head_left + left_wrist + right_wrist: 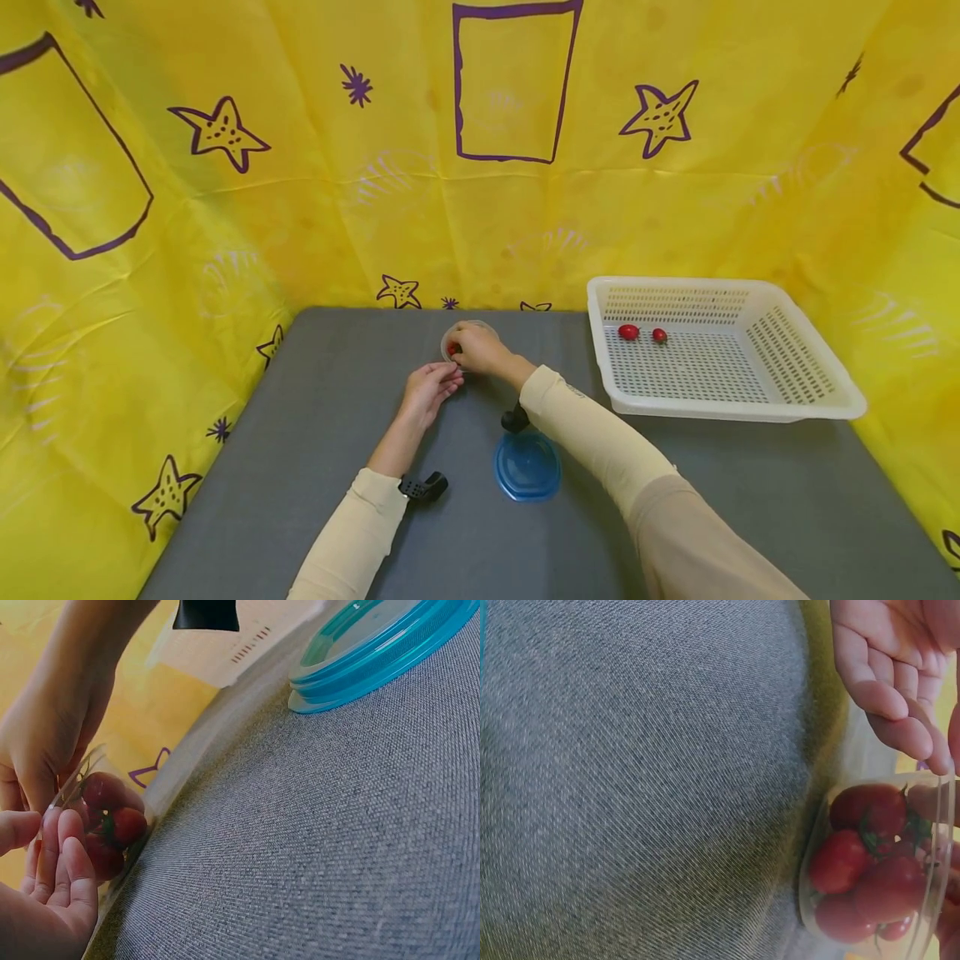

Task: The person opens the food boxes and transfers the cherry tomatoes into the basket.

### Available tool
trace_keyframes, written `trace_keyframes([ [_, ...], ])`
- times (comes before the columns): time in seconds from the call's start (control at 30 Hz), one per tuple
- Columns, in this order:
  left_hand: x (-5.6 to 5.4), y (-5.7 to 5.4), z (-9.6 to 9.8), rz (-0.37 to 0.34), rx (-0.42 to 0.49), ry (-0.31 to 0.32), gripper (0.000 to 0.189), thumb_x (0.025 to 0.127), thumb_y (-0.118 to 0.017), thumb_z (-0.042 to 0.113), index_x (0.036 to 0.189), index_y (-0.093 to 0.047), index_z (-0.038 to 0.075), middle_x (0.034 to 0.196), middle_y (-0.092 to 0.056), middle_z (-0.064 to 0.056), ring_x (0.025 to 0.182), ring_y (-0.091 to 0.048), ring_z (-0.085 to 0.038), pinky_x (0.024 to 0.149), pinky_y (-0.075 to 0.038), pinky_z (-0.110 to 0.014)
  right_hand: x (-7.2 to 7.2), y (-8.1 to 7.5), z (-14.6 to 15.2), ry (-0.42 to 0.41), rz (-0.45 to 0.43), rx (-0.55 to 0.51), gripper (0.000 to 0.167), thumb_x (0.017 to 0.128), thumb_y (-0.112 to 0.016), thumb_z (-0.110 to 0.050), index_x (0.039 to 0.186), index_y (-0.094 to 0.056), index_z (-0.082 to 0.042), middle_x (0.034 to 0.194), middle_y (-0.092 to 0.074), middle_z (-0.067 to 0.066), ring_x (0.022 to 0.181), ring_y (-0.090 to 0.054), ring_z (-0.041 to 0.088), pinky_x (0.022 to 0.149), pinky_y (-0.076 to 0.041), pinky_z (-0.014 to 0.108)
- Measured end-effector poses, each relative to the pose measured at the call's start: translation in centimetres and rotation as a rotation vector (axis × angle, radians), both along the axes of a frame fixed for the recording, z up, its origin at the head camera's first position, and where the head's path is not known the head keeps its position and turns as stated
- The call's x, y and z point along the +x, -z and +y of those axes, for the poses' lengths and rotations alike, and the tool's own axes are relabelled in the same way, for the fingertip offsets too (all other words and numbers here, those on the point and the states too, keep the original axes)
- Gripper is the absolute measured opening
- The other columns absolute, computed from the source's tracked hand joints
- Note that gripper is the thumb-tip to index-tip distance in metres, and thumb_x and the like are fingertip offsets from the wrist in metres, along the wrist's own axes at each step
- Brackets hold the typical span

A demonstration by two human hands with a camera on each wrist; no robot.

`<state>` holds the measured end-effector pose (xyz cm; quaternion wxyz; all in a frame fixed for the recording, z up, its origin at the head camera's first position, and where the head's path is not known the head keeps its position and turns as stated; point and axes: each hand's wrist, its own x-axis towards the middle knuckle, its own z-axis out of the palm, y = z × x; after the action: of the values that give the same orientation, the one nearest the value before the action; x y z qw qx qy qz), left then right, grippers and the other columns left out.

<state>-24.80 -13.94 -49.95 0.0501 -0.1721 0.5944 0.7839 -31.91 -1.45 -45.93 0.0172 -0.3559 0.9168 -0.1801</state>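
A small clear plastic container [817, 900] holds several red cherry tomatoes [124, 825], some with green stems. It stands near the far edge of the table, left of the basket. My left hand [429, 390], palm partly up, pinches the container's near rim between thumb and fingertips. From above, my right hand [480, 348] reaches over the container with bent fingers. Its fingertips are partly hidden by the rim and tomatoes, so whether they grip a tomato cannot be seen. Nearer to me, a blue lid [527, 467] lies flat on the table.
A white perforated basket [731, 408] stands at the back right, with two red tomatoes [628, 332] inside. Grey cloth covers the table [300, 433]. A yellow patterned curtain [420, 225] hangs behind and along the sides. Black wrist straps [423, 487] sit on both forearms.
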Motion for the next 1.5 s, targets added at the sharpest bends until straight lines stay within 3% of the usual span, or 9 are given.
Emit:
trace_keyframes([
  [0.5,-0.5,-0.1,0.0,0.029,0.008,-0.002,0.005,0.096,-0.058,0.008,0.096,-0.061,0.003,0.073,-0.068,0.004,0.066,-0.066,-0.007,0.065,-0.053,-0.019,-0.6,0.2,-0.2,0.035,-0.007,-0.045,0.012,0.091,-0.065,-0.014,0.1,-0.072,-0.008,0.107,-0.062,0.009,0.093,-0.058,0.022,0.089,-0.05,0.034],
  [1.1,-0.2,0.2,-0.1,0.011,0.007,0.001,0.008,0.096,-0.057,0.008,0.101,-0.059,0.001,0.073,-0.067,0.005,0.066,-0.066,-0.007,0.065,-0.053,-0.019,-0.4,0.8,-0.1,0.065,0.019,-0.062,0.011,0.09,-0.067,-0.016,0.097,-0.072,-0.01,0.108,-0.063,0.008,0.095,-0.059,0.022,0.09,-0.05,0.035],
  [1.27,-0.2,0.3,-0.1,0.012,0.008,-0.003,0.007,0.096,-0.058,0.007,0.1,-0.059,0.002,0.072,-0.068,0.005,0.065,-0.066,-0.006,0.065,-0.053,-0.018,-0.6,0.3,0.5,0.05,-0.02,-0.091,0.013,0.09,-0.067,-0.014,0.1,-0.073,-0.009,0.107,-0.063,0.008,0.094,-0.059,0.023,0.091,-0.05,0.036],
  [1.5,0.0,0.2,-0.1,0.014,-0.008,-0.005,0.009,0.096,-0.058,0.01,0.1,-0.06,0.002,0.074,-0.068,0.004,0.066,-0.066,-0.007,0.066,-0.054,-0.019,-0.7,-0.9,1.4,0.052,-0.047,-0.115,0.02,0.088,-0.07,-0.012,0.107,-0.072,-0.005,0.1,-0.061,0.01,0.085,-0.057,0.023,0.08,-0.052,0.033],
])
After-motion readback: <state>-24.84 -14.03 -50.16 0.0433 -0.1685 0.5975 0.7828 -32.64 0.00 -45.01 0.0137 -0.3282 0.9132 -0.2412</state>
